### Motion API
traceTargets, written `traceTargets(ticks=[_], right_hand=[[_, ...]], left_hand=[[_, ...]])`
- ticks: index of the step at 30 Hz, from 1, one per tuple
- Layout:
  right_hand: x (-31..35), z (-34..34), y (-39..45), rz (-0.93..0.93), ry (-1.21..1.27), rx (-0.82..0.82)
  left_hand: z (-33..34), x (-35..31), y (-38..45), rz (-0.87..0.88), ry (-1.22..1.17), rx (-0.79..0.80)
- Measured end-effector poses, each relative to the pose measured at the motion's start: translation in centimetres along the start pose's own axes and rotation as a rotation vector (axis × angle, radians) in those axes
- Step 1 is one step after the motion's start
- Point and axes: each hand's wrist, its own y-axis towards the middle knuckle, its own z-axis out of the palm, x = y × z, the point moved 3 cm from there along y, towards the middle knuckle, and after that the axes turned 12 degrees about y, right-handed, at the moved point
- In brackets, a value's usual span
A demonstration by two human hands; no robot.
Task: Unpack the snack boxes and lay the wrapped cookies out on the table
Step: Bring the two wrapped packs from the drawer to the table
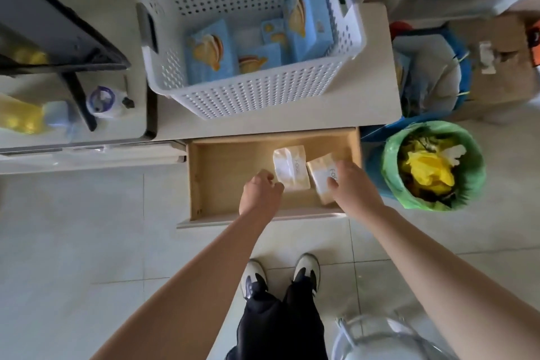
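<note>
Now both hands are down in the open drawer: left hand pinching one wrapped cookie, right hand gripping another. Several blue snack boxes wait in the far basket, unpacked yet? Can't tell.

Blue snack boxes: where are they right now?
In the head view, the blue snack boxes sit inside the white perforated basket on the counter, behind the open drawer.
</note>
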Motion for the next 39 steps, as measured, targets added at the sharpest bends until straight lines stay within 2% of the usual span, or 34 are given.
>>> traceTargets(ticks=[6, 14, 24, 31, 36, 39], right_hand=[[-5.8, 5.7, 7.4, 0.055, 0.005, 0.012], [-9.4, 9.5, 11.9, 0.117, -0.020, 0.016], [-12.0, 11.8, 12.8, 0.376, 0.214, 0.056], [-12.4, 12.5, 12.1, 0.433, 0.384, 0.041], [-12.2, 11.8, 11.1, 0.457, 0.322, 0.011], [-11.5, 10.8, 10.0, 0.463, 0.401, 0.010]], left_hand=[[7.3, 1.4, 8.5, -0.122, -0.024, 0.079], [12.0, 2.6, 14.3, -0.231, -0.139, 0.035], [16.7, 2.0, 15.7, -0.367, -0.293, 0.101], [17.8, 3.1, 14.9, -0.482, -0.382, 0.129], [16.5, 4.2, 14.1, -0.492, -0.421, 0.116], [15.0, 4.3, 13.1, -0.497, -0.474, 0.112]])
